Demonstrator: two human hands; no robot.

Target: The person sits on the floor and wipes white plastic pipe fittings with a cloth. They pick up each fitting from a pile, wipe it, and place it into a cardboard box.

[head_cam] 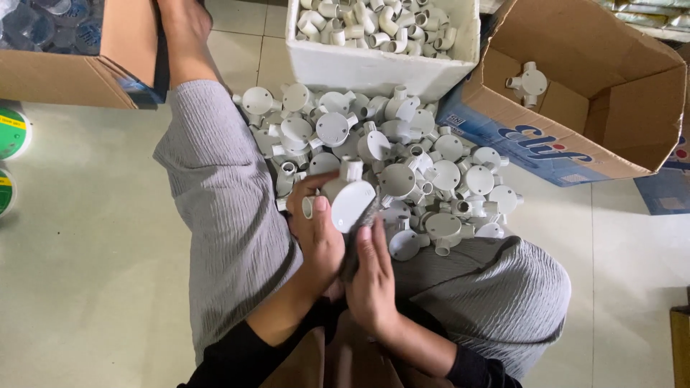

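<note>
Nearest, both hands together between grey-trousered knees: left hand (316,233) gripping a white round junction box (350,201), right hand (371,276) pressed beneath it; box just beyond fingertips, lid facing up, loose box pile (402,158) farther on floor.

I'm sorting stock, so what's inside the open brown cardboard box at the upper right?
One white round junction box with pipe outlets lies against the inner wall of the brown cardboard box. The bottom near its front wall is hidden.
</note>
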